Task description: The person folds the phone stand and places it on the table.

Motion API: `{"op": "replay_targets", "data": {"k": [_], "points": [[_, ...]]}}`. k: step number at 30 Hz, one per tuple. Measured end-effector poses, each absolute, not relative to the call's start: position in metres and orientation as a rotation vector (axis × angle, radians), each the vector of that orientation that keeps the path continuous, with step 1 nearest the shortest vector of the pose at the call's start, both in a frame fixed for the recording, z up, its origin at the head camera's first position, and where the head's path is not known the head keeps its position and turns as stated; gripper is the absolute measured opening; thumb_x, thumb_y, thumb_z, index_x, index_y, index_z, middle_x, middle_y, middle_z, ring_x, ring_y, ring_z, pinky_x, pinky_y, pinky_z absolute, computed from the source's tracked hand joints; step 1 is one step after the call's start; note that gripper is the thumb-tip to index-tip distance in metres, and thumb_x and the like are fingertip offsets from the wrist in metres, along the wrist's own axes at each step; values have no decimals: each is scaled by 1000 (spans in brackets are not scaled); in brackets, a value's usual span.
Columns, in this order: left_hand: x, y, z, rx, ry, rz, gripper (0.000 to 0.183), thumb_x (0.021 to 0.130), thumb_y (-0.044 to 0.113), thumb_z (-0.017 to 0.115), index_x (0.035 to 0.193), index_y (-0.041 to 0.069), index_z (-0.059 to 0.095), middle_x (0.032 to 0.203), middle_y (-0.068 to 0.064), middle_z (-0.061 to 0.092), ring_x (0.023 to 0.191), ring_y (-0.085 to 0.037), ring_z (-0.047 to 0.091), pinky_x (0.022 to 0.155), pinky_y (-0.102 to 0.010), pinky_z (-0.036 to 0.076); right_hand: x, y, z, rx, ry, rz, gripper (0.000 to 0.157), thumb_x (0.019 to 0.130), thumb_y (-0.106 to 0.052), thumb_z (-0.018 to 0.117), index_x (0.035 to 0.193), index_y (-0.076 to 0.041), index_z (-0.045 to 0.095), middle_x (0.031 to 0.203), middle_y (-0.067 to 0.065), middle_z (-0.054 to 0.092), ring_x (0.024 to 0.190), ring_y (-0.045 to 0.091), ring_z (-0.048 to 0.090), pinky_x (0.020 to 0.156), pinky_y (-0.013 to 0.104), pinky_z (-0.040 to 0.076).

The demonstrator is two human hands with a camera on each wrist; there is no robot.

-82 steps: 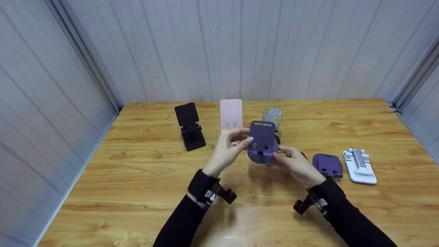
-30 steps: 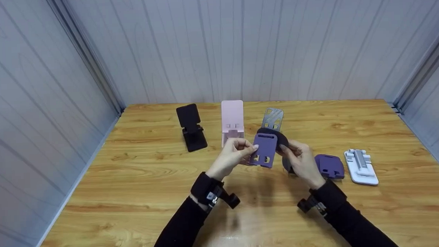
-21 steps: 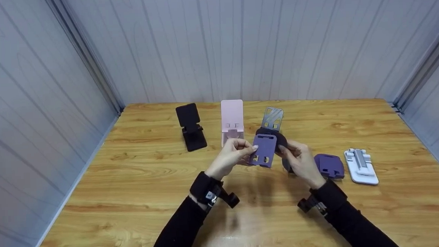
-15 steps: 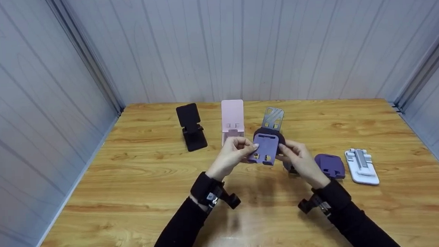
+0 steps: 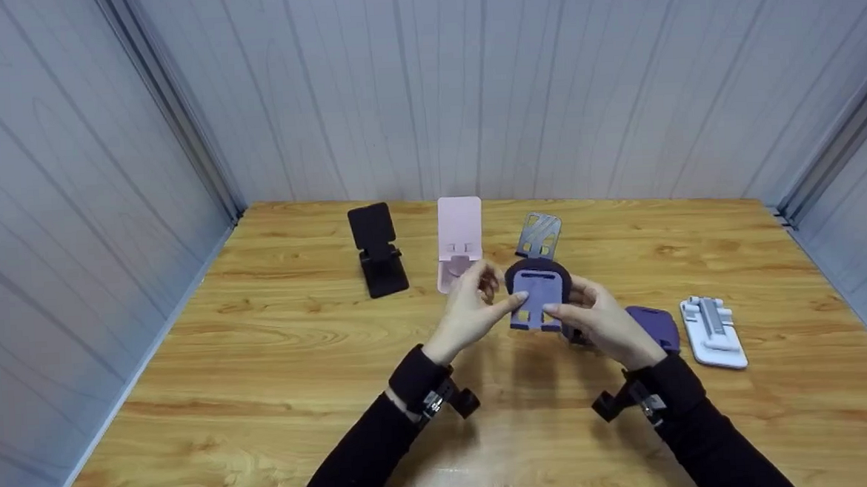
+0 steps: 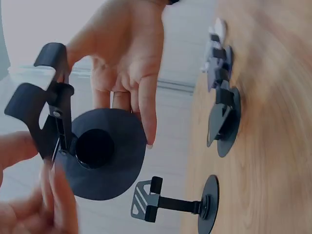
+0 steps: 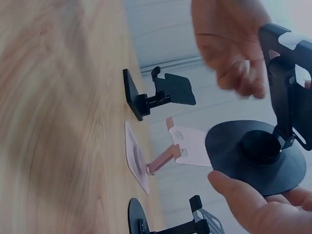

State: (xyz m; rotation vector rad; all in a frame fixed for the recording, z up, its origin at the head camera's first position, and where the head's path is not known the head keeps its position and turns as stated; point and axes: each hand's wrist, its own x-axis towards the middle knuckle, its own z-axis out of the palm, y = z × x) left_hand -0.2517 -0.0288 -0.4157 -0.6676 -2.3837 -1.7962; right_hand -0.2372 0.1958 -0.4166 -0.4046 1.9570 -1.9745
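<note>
A purple phone stand [image 5: 542, 288] hangs above the table, its slotted plate facing the head camera and its dark round base [image 7: 229, 146] behind. My right hand [image 5: 612, 327] grips it, thumb on the plate front; in the left wrist view its fingers pass behind the round base. My left hand [image 5: 474, 312] is at the plate's left edge, thumb tip against the front. Its other fingers are loosely curled and apart from the base, as the right wrist view shows. Behind the held stand is a grey phone stand [image 5: 540, 232] with a striped cut-out plate.
A black phone stand [image 5: 373, 228] and a pink one [image 5: 459, 223] stand unfolded at the back. To the right, a purple stand [image 5: 657, 324] lies folded beside a white one [image 5: 713, 333]. A dark item is partly hidden behind my right hand. Pale panel walls enclose the table.
The held stand has turned, with its dark base now showing above the plate. It has shifted slightly right. My left fingers have moved off it, while my right thumb has moved onto the plate.
</note>
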Motion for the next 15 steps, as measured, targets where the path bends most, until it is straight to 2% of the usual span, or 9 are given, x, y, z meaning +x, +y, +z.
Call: {"op": "replay_targets", "data": {"k": [1,3,5,7,12,15], "points": [[-252,-29,-416,-655,-2409,-1775,37,86,20,76,111,-1,58,101,-13,61,88,-19,58,82,-30,53,-238,196,-417,-404,1933,-1985,63,96,-12,63,148,5,32,119,0,64,108,11,64,100,29,52],[-252,-28,-418,-634,-2467,-1823,49,89,24,73,127,2,52,118,-16,59,106,-26,57,97,-39,50,-239,198,-417,-409,1898,-1993,63,97,-12,62,148,8,31,118,0,65,108,11,64,102,30,52],[-253,-27,-419,-634,-2498,-1918,52,92,24,70,134,0,51,127,-18,60,118,-30,57,106,-44,47,-241,199,-418,-419,1872,-2002,62,97,-10,62,147,10,31,118,0,65,107,12,65,101,31,53],[-254,-27,-421,-630,-2520,-1977,49,93,23,68,134,0,54,124,-16,64,115,-26,61,104,-39,49,-241,200,-419,-430,1862,-2002,60,97,-9,61,146,10,32,117,0,65,106,11,64,100,30,53],[-255,-27,-420,-608,-2532,-1997,41,91,21,70,125,0,62,114,-13,69,96,-15,63,84,-24,53,-243,202,-421,-454,1846,-1984,56,96,-8,62,144,7,37,116,0,66,104,11,64,98,30,54],[-254,-27,-419,-599,-2540,-2003,39,90,20,71,123,-1,64,112,-14,69,91,-13,62,80,-21,52,-243,203,-420,-453,1849,-1964,56,96,-8,63,144,7,39,115,0,66,103,12,65,96,29,55]]}}
